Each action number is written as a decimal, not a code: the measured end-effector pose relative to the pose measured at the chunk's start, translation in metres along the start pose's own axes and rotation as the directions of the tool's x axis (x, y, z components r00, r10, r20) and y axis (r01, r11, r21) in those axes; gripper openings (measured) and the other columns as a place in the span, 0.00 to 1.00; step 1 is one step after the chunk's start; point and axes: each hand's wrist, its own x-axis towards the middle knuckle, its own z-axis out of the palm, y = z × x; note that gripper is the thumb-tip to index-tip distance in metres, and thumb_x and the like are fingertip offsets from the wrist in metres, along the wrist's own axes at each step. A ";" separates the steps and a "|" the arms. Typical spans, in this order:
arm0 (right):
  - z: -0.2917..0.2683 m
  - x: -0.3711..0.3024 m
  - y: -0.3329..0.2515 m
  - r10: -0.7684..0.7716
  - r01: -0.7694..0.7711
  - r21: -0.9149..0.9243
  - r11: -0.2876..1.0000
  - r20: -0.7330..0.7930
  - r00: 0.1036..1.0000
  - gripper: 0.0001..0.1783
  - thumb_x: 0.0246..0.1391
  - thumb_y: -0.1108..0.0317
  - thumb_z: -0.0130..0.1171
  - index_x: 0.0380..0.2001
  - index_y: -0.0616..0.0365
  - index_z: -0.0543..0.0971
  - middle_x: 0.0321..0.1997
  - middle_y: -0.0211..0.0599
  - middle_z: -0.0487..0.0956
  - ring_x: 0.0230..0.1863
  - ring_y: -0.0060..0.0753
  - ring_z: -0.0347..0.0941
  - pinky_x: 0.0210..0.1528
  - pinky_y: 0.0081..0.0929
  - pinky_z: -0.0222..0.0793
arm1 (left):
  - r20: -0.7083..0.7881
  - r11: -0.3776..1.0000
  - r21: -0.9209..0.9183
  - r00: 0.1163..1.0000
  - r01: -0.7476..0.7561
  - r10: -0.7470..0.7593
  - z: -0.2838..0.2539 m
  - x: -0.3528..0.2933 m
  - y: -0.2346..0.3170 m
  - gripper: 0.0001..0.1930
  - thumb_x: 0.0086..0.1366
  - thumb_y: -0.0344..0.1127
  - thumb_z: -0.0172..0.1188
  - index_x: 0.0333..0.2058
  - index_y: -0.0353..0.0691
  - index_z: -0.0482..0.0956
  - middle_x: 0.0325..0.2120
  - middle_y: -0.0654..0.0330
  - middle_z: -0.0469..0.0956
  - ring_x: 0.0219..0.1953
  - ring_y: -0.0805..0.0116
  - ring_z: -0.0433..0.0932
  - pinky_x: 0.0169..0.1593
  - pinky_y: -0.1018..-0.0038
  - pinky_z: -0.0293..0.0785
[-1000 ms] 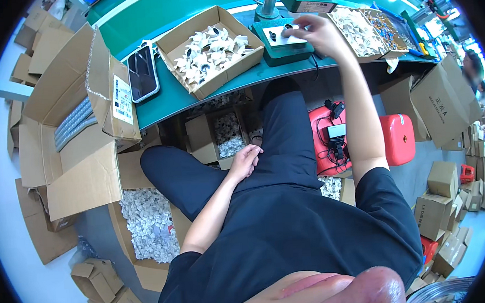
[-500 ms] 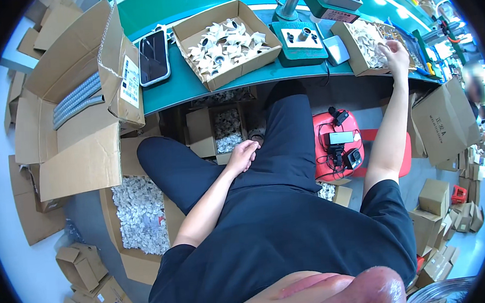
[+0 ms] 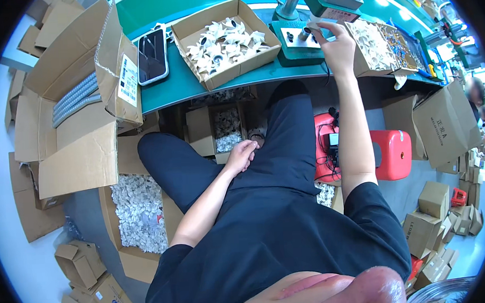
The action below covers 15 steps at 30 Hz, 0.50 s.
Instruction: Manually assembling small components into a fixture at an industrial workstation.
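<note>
The short metal post stands on the white plate of the green base. The right hand, earlier over the box of white fan parts, has come back beside it, fingertips close together. The left hand rests curled on the lap, unchanged. Whether either pinches anything cannot be told from this view.

Along the front edge of the green counter, a brown tray holds white bladed parts; a green base bears a white plate. Toward the left end, the phone shows black.
</note>
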 end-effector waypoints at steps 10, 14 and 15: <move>-0.008 -0.003 -0.018 -0.183 0.179 0.073 0.981 0.065 0.981 0.11 0.51 0.74 0.70 0.40 0.58 0.87 0.43 0.36 0.85 0.46 0.38 0.82 0.50 0.29 0.76 | -0.017 1.000 -0.004 1.000 0.000 0.000 -0.004 0.000 0.000 0.14 0.76 0.44 0.51 0.44 0.40 0.78 0.19 0.67 0.68 0.10 0.82 0.62 0.12 0.82 0.56; -0.006 0.001 -0.012 -0.321 0.319 0.045 0.947 0.076 0.944 0.11 0.51 0.76 0.68 0.40 0.56 0.87 0.44 0.36 0.84 0.46 0.38 0.81 0.50 0.30 0.77 | -0.015 0.999 -0.034 1.000 0.021 -0.022 -0.005 0.002 0.000 0.14 0.76 0.44 0.51 0.44 0.41 0.79 0.19 0.67 0.68 0.10 0.81 0.62 0.12 0.82 0.56; -0.006 0.003 -0.011 -0.343 0.341 0.037 0.939 0.083 0.936 0.11 0.51 0.76 0.68 0.40 0.55 0.87 0.44 0.35 0.84 0.47 0.39 0.81 0.49 0.31 0.77 | -0.015 0.998 -0.049 1.000 0.026 -0.027 -0.005 0.002 0.000 0.14 0.76 0.44 0.51 0.43 0.41 0.79 0.19 0.67 0.68 0.10 0.81 0.62 0.12 0.82 0.56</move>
